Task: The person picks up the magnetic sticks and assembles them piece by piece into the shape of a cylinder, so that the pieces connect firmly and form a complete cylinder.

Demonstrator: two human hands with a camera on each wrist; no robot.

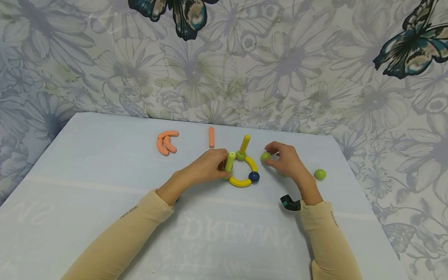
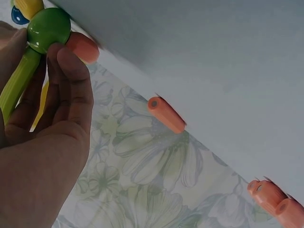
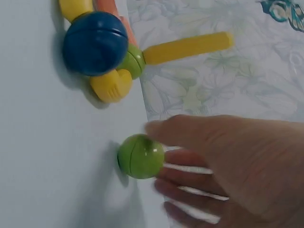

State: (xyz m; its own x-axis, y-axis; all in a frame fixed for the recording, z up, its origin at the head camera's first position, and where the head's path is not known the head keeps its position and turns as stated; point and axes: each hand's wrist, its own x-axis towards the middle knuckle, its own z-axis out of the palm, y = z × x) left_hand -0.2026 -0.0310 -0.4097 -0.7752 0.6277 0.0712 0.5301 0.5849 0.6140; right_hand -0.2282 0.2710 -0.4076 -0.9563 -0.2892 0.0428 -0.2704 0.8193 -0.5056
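Note:
A ring of yellow curved pieces (image 1: 240, 182) lies mid-table, with a dark blue ball (image 1: 254, 177) and a green ball (image 1: 240, 156) bearing an upright yellow stick (image 1: 245, 144). At its left side, my left hand (image 1: 211, 165) grips another green ball (image 2: 49, 30) with a yellow-green stick (image 1: 230, 162) rising from it. Beside that ball, the end of an orange piece (image 2: 84, 47) shows in the left wrist view. My right hand (image 1: 286, 159), right of the ring, has thumb and fingers around a loose green ball (image 1: 265, 156) on the table.
Several curved orange pieces (image 1: 166, 144) lie at the back left, and a straight orange rod (image 1: 211, 137) lies nearer the ring. Another green ball (image 1: 320, 174) is to the right of my right hand. Behind the white table (image 1: 105, 155) hangs a flowered wall covering (image 1: 217, 70).

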